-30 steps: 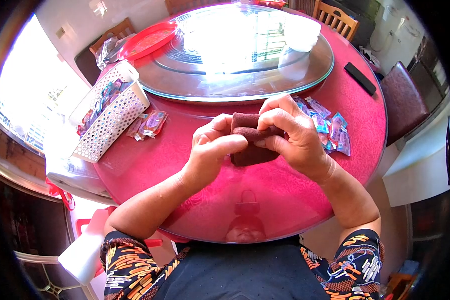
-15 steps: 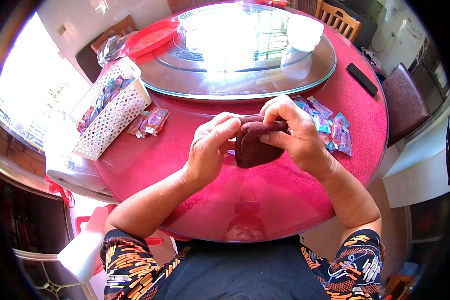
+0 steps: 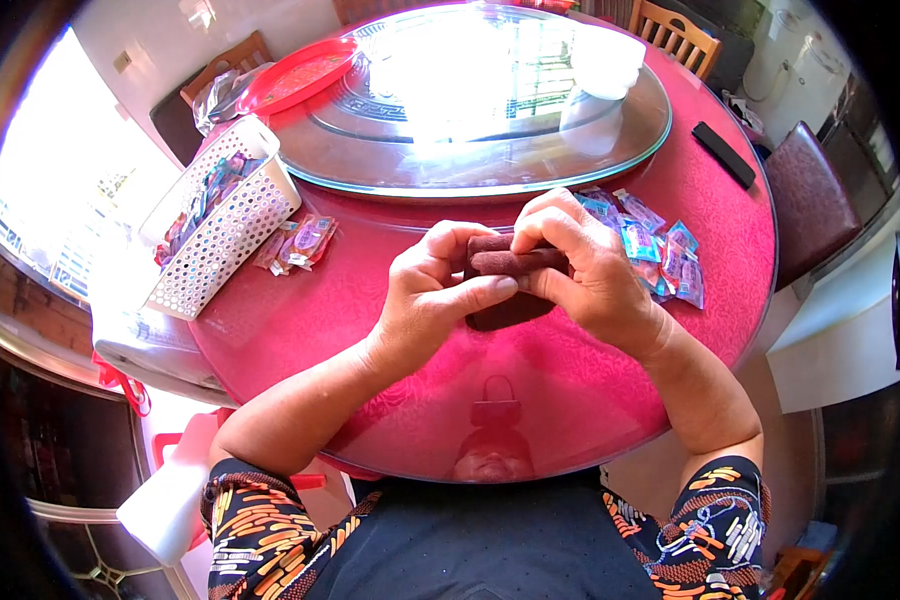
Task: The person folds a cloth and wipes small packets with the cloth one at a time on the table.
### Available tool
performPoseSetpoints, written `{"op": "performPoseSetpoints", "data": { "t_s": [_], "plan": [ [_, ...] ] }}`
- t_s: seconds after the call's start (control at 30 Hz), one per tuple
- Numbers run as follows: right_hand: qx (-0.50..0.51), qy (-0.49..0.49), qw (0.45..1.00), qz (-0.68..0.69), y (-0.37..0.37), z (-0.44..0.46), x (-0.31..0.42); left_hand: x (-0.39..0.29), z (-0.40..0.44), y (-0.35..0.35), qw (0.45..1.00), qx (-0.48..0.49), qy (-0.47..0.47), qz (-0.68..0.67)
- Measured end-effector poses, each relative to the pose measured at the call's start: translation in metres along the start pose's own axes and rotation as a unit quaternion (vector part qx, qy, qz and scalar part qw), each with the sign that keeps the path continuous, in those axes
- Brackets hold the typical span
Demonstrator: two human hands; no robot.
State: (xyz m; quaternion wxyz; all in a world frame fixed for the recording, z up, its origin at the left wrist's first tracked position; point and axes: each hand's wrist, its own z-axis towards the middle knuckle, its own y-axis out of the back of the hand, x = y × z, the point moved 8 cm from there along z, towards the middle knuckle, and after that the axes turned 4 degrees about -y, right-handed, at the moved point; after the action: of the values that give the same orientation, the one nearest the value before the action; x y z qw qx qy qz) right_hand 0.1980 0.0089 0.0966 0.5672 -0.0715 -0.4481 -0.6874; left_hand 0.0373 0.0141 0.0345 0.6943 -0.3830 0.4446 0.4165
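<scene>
Clock from the wearer's seat, 12 straight ahead, brown cloth as centre. The brown cloth [image 3: 500, 263] is off the table, up between both hands, folded thick with a rolled edge across the top and a flap hanging below. Left hand [image 3: 425, 290] half closed: thumb laid across the front, fingers curled at the back, gripping the 9 o'clock end. Right hand [image 3: 592, 262] also part closed, thumb and forefinger pinching the roll at the 3 o'clock end; contact behind the cloth is hidden, can't tell. Risks, my read: thick springy layers on a fingertip pinch, so if either thumb eases off, the roll could pop open. Uneven pull between the two sides would skew the fold. Right knuckles sit close to the small packets [image 3: 675, 262] at 3 o'clock; a wide elbow or wrist swing could scatter them. Surface: pink table [image 3: 530, 375], glossy, throwing reflections. White basket [image 3: 225, 250] of packets at 9 to 10, more loose packets [image 3: 305, 243] just beside it. Glass turntable [image 3: 370, 170] at 12, glare washing out its middle. Red tray [image 3: 300, 75] at 11, black slab [image 3: 723, 155] at 2. Room: bright window [image 3: 60, 180] at 10, brown chair [image 3: 815, 205] towards 3, wooden chair [image 3: 675, 40] at 1.
</scene>
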Motion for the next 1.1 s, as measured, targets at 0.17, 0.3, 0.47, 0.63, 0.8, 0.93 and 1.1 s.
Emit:
{"op": "performPoseSetpoints", "data": {
  "t_s": [0.17, 0.3, 0.47, 0.63, 0.8, 0.93, 1.1],
  "plan": [
    [0.022, -0.003, 0.999, 0.024, -0.005, -0.001, -0.001, -0.002, -0.001, 0.001, 1.0, 0.005, 0.021, -0.017],
    [0.041, 0.005, 0.999, 0.01, -0.005, -0.001, -0.004, 0.002, -0.003, -0.001, 0.998, -0.014, 0.052, -0.015],
    [0.061, -0.136, 0.982, 0.117, -0.008, -0.002, -0.017, 0.002, -0.002, 0.002, 0.998, -0.017, 0.04, -0.045],
    [0.138, -0.218, 0.955, 0.148, -0.015, -0.006, -0.036, 0.001, 0.0, 0.0, 0.999, -0.007, 0.043, -0.033],
    [0.103, -0.237, 0.95, 0.173, -0.01, -0.006, -0.036, 0.002, 0.002, -0.005, 0.997, 0.002, 0.026, -0.077],
    [0.103, -0.204, 0.946, 0.229, -0.014, -0.005, -0.029, 0.007, 0.005, 0.009, 0.99, -0.019, 0.036, -0.138],
    [0.015, -0.12, 0.985, 0.12, -0.008, -0.006, -0.022, 0.02, 0.004, 0.015, 0.984, -0.045, 0.084, -0.148]
  ]
}}
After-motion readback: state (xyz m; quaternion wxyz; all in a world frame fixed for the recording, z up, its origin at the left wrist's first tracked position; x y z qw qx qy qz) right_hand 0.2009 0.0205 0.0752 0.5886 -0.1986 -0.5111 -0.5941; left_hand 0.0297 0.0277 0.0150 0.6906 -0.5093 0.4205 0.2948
